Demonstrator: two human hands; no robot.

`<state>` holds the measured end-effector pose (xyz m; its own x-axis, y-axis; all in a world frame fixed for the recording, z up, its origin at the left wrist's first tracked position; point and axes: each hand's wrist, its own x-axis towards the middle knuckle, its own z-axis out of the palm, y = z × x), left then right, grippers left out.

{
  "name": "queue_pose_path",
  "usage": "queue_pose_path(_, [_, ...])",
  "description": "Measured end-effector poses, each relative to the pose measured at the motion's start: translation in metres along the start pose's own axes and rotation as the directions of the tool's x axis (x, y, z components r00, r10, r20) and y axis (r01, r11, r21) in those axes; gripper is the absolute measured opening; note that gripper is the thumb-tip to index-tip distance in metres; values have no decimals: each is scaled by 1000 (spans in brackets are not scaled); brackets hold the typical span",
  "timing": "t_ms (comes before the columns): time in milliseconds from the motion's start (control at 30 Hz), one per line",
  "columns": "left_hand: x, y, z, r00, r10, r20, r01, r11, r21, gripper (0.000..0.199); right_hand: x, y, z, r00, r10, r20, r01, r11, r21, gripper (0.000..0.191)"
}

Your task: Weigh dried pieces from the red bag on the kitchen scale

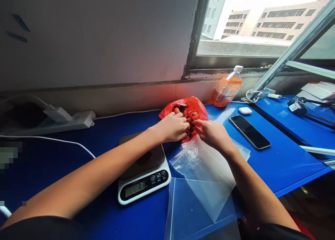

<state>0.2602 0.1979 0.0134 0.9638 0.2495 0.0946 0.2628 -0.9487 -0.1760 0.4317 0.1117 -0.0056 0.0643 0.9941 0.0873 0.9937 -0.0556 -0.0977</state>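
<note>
A red plastic bag lies open by the wall, holding reddish-brown, dried-looking pieces whose kind I cannot make out. My left hand reaches into its mouth from the left, fingers curled down among the pieces. From the other side my right hand has thumb and fingers pinched at the bag's right edge. What either hand grips is hidden. Clear zip bags spread out below my right hand. Under my left forearm stands a kitchen scale, its dark plate partly covered and its display lit with digits.
An orange drink bottle stands by the window. On the right lie a phone, a white earbud case and a black strapped device. A power strip with cables runs along the wall at left. A metal frame slants across the right.
</note>
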Motion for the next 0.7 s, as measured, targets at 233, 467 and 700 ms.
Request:
queue_pose_path(233, [-18,4,3,993,-74,95,68,996,59,18,-5,6,-5,974,225,10,-221,964,-148,33])
queue_pose_path(467, [-23,3,-5,990,-137,42,137,990,18,21,-11,-17,-3,987,-159,10,159,982,-103,27])
queue_pose_path(700, [-16,9,-21,965,-241,106,244,970,-11,21,-4,-1,1,975,-134,175,151,985,-86,23])
